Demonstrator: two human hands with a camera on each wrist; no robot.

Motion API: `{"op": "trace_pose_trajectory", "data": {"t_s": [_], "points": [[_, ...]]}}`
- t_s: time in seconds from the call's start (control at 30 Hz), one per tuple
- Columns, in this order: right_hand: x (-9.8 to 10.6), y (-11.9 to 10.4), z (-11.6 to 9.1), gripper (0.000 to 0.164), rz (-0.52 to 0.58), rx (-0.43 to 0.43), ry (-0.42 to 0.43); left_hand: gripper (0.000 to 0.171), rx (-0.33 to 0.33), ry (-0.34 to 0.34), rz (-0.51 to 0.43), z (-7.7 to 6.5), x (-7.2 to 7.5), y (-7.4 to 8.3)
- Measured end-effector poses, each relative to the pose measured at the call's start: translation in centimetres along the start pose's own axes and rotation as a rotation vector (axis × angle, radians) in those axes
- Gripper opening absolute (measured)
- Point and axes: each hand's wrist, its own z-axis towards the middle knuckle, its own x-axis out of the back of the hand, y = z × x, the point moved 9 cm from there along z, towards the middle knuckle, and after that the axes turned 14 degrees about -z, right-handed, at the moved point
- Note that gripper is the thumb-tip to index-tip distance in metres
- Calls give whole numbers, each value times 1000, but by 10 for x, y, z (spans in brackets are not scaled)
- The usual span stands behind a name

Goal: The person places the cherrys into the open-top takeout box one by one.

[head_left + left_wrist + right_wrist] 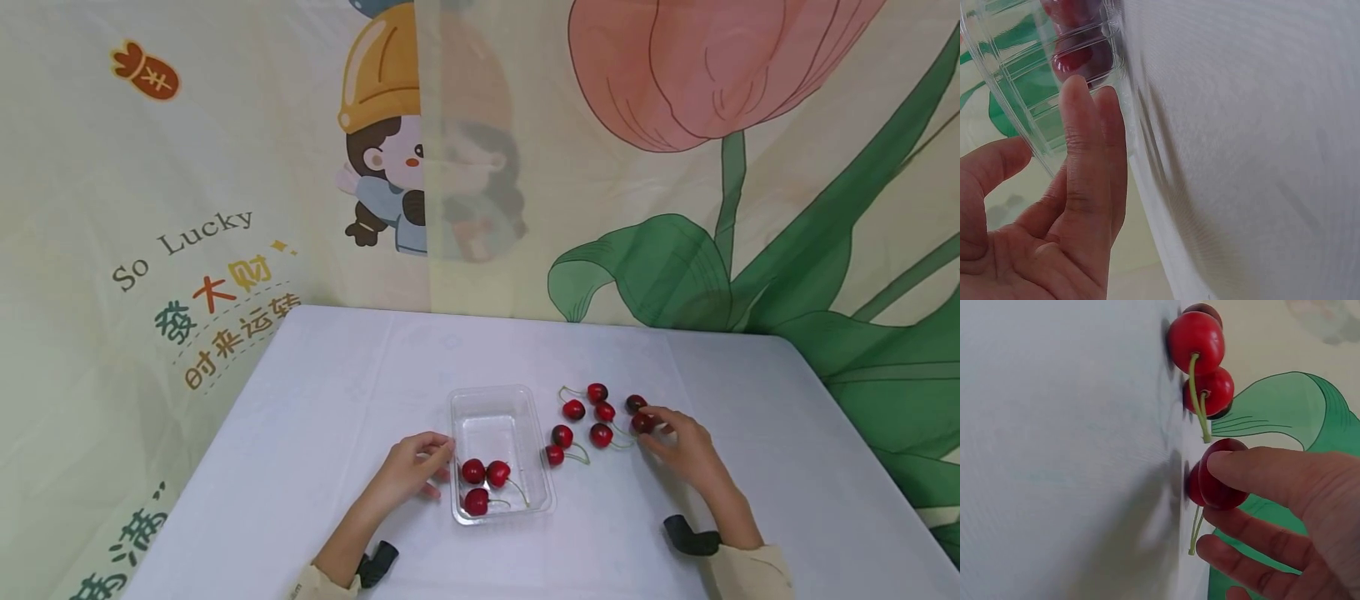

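Note:
A clear plastic container stands on the table with three red cherries in its near end. My left hand is at its left side, fingers fairly straight. In the left wrist view the fingertips are right at the container's wall, below the cherries inside. To the right, my right hand pinches a dark red cherry between thumb and fingers. Another cherry lies just beyond it. Several loose cherries, some with green stems, lie between the container and this hand.
A white cloth covers the table. Behind it hangs a printed curtain with a tulip and a cartoon figure. Both wrists carry black mounts near the sleeves.

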Motion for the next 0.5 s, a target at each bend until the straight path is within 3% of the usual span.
{"op": "trace_pose_trajectory", "data": {"t_s": [0.5], "points": [[36,-20,-11,44,7,83,137,40,-5,-7,5,0,-1,-1]]}}
